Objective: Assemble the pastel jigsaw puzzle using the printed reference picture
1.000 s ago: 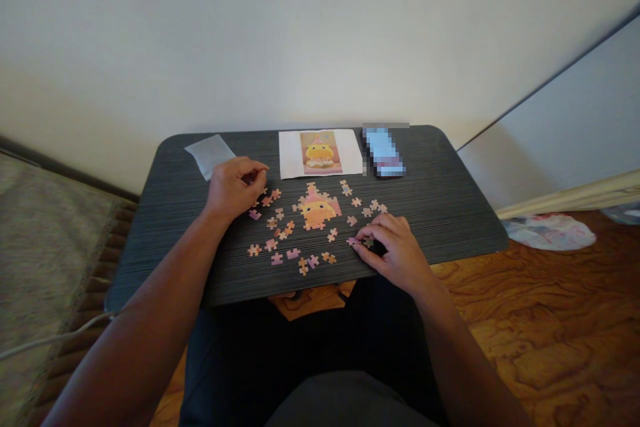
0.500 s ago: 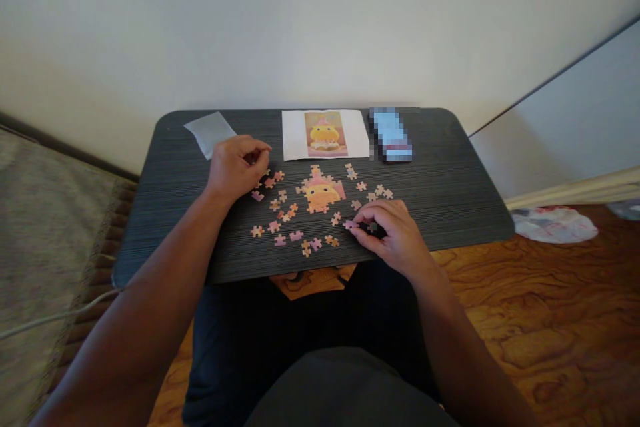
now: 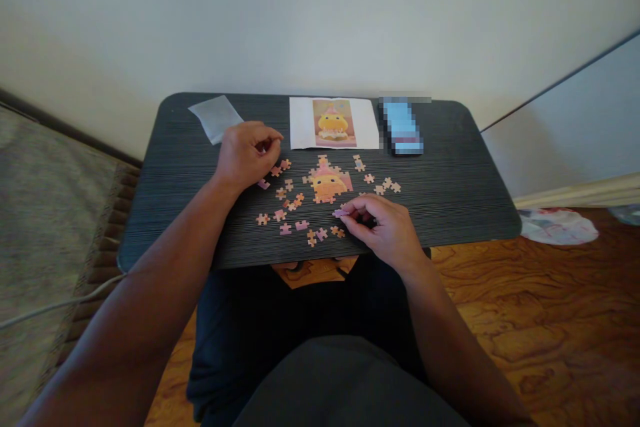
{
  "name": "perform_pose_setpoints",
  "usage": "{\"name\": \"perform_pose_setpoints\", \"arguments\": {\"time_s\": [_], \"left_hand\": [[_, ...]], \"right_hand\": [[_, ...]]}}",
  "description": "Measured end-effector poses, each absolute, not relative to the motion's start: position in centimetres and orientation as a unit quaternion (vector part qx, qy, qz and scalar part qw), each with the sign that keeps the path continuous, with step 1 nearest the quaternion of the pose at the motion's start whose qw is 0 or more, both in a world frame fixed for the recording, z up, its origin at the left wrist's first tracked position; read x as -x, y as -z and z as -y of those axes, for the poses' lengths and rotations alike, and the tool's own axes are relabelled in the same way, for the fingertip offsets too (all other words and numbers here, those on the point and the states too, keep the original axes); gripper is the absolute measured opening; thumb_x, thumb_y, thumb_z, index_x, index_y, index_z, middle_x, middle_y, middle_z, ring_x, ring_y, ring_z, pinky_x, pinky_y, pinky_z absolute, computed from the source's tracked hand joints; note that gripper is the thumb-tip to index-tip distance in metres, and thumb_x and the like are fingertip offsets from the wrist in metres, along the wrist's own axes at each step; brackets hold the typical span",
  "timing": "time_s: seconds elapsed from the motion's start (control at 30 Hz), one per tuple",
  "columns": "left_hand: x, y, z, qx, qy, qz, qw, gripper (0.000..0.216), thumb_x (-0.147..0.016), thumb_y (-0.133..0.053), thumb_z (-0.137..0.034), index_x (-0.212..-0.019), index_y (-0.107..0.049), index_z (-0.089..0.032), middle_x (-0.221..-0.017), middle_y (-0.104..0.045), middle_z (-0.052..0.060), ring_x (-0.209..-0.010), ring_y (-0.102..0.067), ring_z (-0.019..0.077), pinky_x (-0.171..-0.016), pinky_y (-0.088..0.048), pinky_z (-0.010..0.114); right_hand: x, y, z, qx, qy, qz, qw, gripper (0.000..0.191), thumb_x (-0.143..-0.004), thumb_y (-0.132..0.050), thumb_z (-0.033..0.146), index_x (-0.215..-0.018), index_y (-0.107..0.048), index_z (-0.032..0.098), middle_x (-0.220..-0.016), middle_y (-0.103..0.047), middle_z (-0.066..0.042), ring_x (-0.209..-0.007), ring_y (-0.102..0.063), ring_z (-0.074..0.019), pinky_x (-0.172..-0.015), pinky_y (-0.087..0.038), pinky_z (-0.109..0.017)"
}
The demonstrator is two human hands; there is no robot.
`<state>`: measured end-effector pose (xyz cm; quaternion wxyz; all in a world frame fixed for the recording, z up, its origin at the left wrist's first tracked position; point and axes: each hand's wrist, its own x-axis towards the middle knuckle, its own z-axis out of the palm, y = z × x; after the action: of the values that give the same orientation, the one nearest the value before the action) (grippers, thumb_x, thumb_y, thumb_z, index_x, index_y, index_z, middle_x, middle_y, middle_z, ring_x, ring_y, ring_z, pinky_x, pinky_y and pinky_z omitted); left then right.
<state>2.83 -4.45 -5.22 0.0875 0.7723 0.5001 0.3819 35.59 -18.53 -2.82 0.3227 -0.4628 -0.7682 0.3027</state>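
Between thumb and fingertips of my right hand (image 3: 383, 223) is a pink puzzle piece (image 3: 340, 212), just below the joined part of the jigsaw puzzle (image 3: 327, 183), which shows a yellow character with a pink hat. My left hand (image 3: 250, 152) is closed, fingers curled, over the loose pieces on the left; whatever its fingertips hold is hidden. Loose puzzle pieces (image 3: 292, 205) lie left of and below the joined part, and several more (image 3: 387, 183) lie to its right. Behind the joined part is a printed sheet (image 3: 303, 123) with a picture of the same character.
A clear plastic bag (image 3: 215, 117) lies at the back left of the dark table (image 3: 450, 193). A phone with a blurred screen (image 3: 401, 127) is at the back right. The wall (image 3: 320, 20) stands close behind the table. A pale cable (image 3: 65, 312) runs at the left.
My right hand has moved left with the pink piece, closer to the joined part. My left hand stays over the left pieces, still curled. The view has shifted slightly.
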Motion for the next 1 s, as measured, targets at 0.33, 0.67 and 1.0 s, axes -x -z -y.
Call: {"name": "perform_pose_setpoints", "arguments": {"time_s": [0.33,0.67,1.0], "left_hand": [[-2.7,5.5,4.3,-0.775,-0.388,-0.493,0.071,0.022,-0.097,-0.069,-0.026,-0.098,-0.089,-0.017,-0.077,-0.072,0.004,-0.07,-0.062,0.0175,-0.072,-0.05,0.036],[-2.7,5.4,4.3,-0.773,-0.378,-0.504,0.079,0.018,-0.098,-0.069,-0.024,-0.098,-0.087,-0.02,-0.081,-0.073,0.004,-0.073,-0.064,0.0185,-0.076,-0.053,0.037],[-2.7,5.2,4.4,-0.771,-0.377,-0.508,0.081,0.017,-0.097,-0.069,-0.027,-0.097,-0.086,-0.023,-0.079,-0.074,0.005,-0.071,-0.064,0.0204,-0.07,-0.051,0.038]], "right_hand": [[-35.5,3.2,18.8,0.485,-0.42,0.671,0.372,0.014,-0.107,-0.082,0.041,-0.116,-0.085,0.031,-0.116,-0.089,-0.002,-0.103,-0.084,-0.0233,-0.097,-0.067,-0.046],[-34.4,2.3,19.4,0.451,-0.556,0.544,0.437,0.024,-0.098,-0.092,0.047,-0.112,-0.086,0.029,-0.103,-0.088,-0.002,-0.095,-0.085,-0.0211,-0.09,-0.073,-0.041],[-34.6,2.1,19.9,0.43,-0.591,0.521,0.44,0.018,-0.105,-0.084,0.043,-0.111,-0.078,0.028,-0.1,-0.084,-0.003,-0.094,-0.084,-0.02,-0.078,-0.073,-0.035]]}}
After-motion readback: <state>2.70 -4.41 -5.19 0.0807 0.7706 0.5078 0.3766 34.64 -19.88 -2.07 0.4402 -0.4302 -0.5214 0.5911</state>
